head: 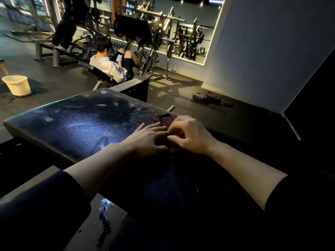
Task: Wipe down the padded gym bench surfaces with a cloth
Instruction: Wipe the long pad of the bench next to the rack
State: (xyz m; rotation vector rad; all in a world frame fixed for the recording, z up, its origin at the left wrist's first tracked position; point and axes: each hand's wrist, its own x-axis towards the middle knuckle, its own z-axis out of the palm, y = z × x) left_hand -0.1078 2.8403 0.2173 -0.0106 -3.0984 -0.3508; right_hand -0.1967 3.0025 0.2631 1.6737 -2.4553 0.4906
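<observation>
Presently a dark red cloth is seen lying on the black padded bench, close to its right edge and about halfway along. Both hands are laid on the cloth, side by side and nearly touching. The left hand is spread flat, its fingers straight and pressed down on the cloth's left part. The right hand is set on the cloth's right part with its fingers bent and the fabric gathered under the fingertips; whether the cloth is truly pinched cannot be told from this angle. Dark sleeves are worn on both arms, pushed back from the forearms.

Wet, shiny streaks are shown across the bench top toward its far left corner, and a small puddle is caught in the light on the lower pad near the left sleeve.

Beyond the bench, a pale bucket is stood on the floor at the far left. A seated person is seen on another machine, and weight plates are left on the floor by the wall.
</observation>
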